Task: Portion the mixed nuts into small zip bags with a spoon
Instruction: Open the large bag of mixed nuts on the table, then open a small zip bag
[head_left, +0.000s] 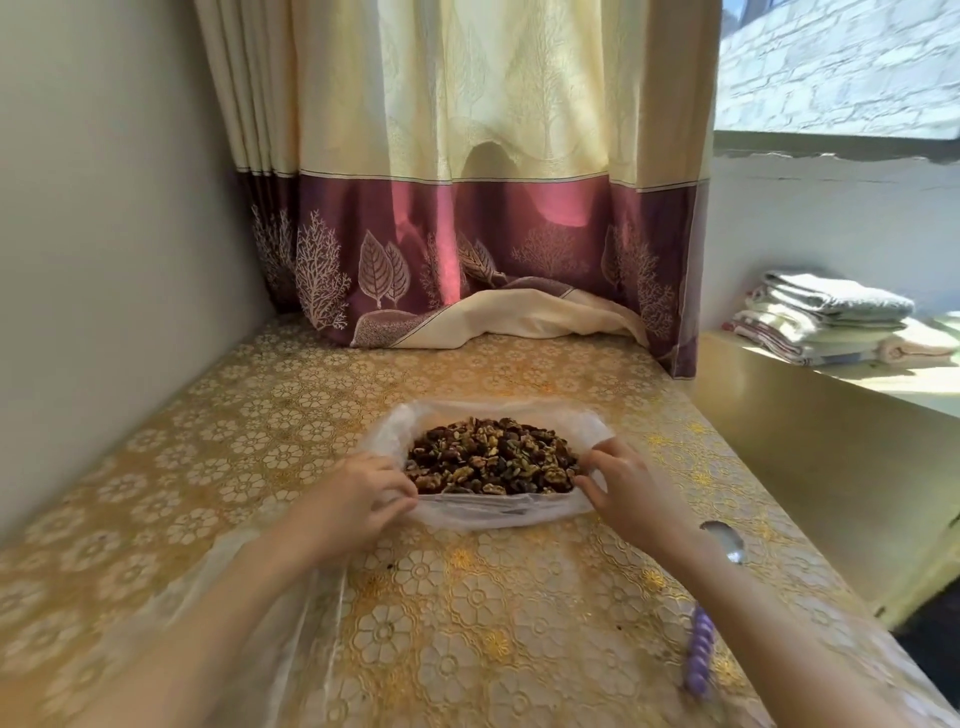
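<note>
mixed nuts (491, 457) piled in open clear plastic bag (493, 512), frame centre, on gold floral tablecloth (311, 415) | left hand (358, 499) pinched on bag's left rim | right hand (623, 488) pinched on right rim | spoon (724, 540) with purple handle laid lower right, partly hidden by right forearm | clear bags (291, 613) seen under left forearm

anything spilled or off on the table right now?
No spill visible: the mixed nuts sit inside the open plastic bag, with the left hand and right hand gripping its edges. The spoon lies partly under the right forearm. Only oddity: the curtain hem is bunched on the table.
</note>
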